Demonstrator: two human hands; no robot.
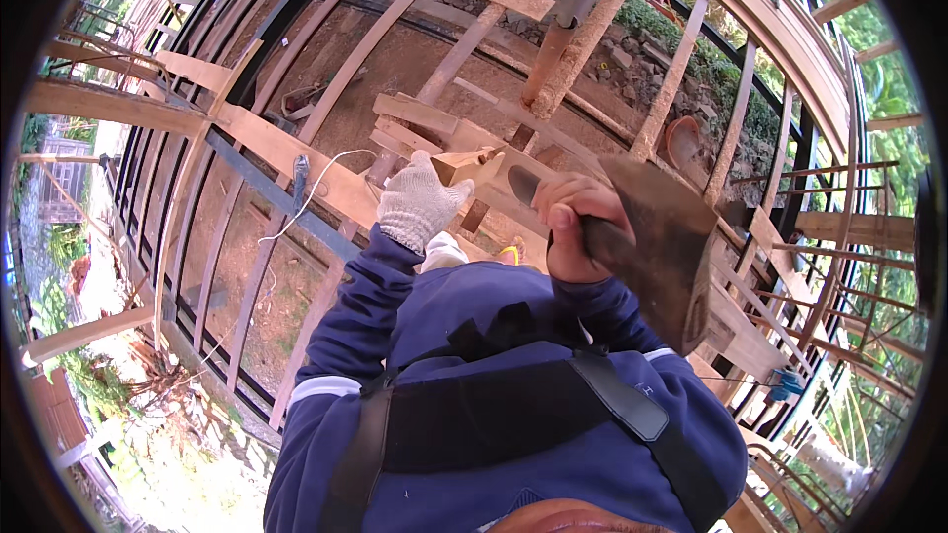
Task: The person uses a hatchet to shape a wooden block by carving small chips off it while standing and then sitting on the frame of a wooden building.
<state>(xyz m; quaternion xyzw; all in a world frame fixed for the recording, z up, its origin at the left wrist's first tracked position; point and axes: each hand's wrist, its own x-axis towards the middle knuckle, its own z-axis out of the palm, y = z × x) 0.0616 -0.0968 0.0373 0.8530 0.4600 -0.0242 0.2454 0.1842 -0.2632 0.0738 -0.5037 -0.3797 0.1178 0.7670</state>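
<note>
Left hand (420,199) is pinching an angular tan wooden block (456,170), apparently for steadiness; right hand (581,225) is gripping a broad dark-bladed tool (660,237).

The left hand (423,199), covered by a pale knitted glove (410,222), is being held out ahead of the torso (474,311), its fingers being bent inward and its thumb side being turned toward the right hand (583,222). The bare right hand is being clenched, with fingers and thumb being wrapped in a firm grip. The left forearm (360,291) and the right forearm (607,308), both sleeved in dark blue, are being extended forward, the two hands being held apart.
</note>
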